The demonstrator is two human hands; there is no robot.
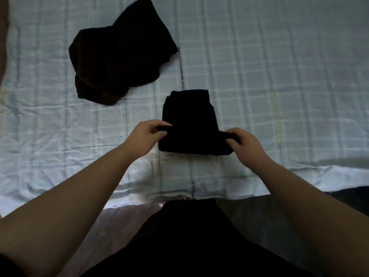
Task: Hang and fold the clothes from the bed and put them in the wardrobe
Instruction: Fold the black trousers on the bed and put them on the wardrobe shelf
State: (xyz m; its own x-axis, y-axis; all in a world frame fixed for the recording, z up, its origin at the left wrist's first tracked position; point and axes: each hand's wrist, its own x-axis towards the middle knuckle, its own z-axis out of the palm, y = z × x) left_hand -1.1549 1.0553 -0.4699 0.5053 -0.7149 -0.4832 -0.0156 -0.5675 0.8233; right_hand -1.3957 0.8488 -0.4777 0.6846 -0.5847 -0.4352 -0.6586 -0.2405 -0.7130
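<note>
While the wardrobe is nowhere in my view, the bed (279,76) fills almost all of it, its pale checked sheet wrinkled near the edge where I stand. Nothing that I can see has gone away to the wardrobe yet, so I judge the job to be somewhere in its middle, not near its end.

Up and to my left lies a loose dark pile of clothes (119,54), crumpled and unfolded, well apart from what I am working on. That pile I take to be what is left: it needs shaking out, then folding or hanging.

Closer to me, near the bed's edge, sits the black garment (189,120) already brought down to a compact rectangle. Its near layer is lifted slightly, so I think one last fold or a tidy-up is in hand.

My left hand (146,134) pinches the garment's near left corner between thumb and fingers. My right hand (242,142) grips the near right corner the same way, fingers curled round the cloth edge.
</note>
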